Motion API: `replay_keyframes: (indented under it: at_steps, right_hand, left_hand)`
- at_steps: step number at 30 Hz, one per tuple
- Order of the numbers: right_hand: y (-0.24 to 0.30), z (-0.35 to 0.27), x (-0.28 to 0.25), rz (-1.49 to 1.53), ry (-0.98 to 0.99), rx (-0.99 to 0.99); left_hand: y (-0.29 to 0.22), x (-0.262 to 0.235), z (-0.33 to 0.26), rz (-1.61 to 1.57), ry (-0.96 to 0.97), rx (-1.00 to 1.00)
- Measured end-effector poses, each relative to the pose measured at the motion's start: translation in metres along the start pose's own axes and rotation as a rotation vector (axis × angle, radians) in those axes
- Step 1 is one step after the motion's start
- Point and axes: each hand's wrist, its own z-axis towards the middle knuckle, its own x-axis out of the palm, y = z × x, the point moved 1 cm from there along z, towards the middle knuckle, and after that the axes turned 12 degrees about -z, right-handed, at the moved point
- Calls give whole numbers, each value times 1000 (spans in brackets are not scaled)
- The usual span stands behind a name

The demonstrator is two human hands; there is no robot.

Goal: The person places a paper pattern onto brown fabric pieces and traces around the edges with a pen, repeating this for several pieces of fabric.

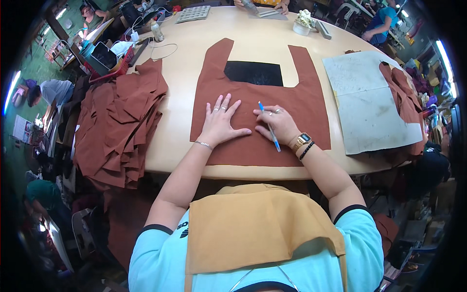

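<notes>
A rust-brown cut fabric piece (292,112) with two upright straps lies flat before me on the table. My left hand (221,119) rests on it, palm down with fingers spread. To its right, my right hand (279,125) is closed around a blue-and-white pen (276,141), which slants across the fingers above the cloth. Between the two straps, part of a black rectangular sheet (255,72) shows; the cloth overlaps its lower edge.
A tall pile of brown fabric pieces (116,121) stands at the left edge. On the right, a grey paper pattern (365,107) covers more brown cloth (396,85). Toward the back are a red basket (124,63), a bottle (156,31), a white tub (301,28) and another person's hands (281,7).
</notes>
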Motion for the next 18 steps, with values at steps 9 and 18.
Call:
replay_keyframes:
  at_steps: [9,18]
  right_hand:
    - [2,19,5,134,155,135]
    - [3,26,5,261,12,115]
  left_hand:
    - [0,-1,1,12,10,6]
    - [1,0,0,7,17,-5]
